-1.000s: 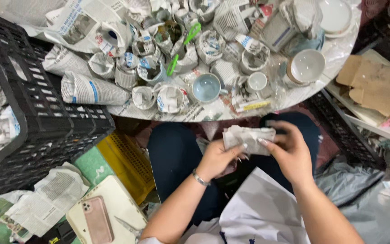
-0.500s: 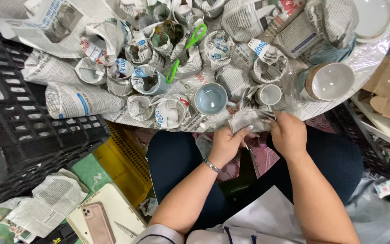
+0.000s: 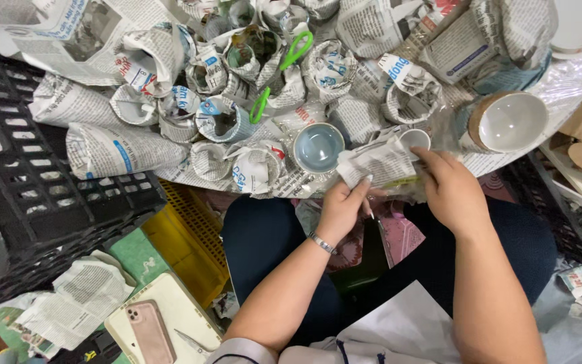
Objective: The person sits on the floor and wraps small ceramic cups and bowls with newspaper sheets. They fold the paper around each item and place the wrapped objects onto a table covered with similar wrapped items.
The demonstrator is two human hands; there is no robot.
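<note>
My left hand (image 3: 342, 207) and my right hand (image 3: 450, 190) both grip a newspaper-wrapped bundle (image 3: 378, 162) at the near edge of the table. A small white cup (image 3: 415, 139) shows just behind the bundle, by my right fingertips. A pale blue bowl (image 3: 318, 147) stands unwrapped just left of the bundle. A metal bracelet sits on my left wrist.
Several newspaper-wrapped cups and rolls (image 3: 223, 121) cover the table, with green scissors (image 3: 279, 74) lying on them. A white bowl (image 3: 510, 121) stands at right. A black crate (image 3: 28, 202) is at left. A yellow crate (image 3: 186, 246) and a phone (image 3: 149, 331) lie below.
My hands have carried the wrapped bundle from over my lap up to the table edge, beside the blue bowl. The view has shifted closer to the table.
</note>
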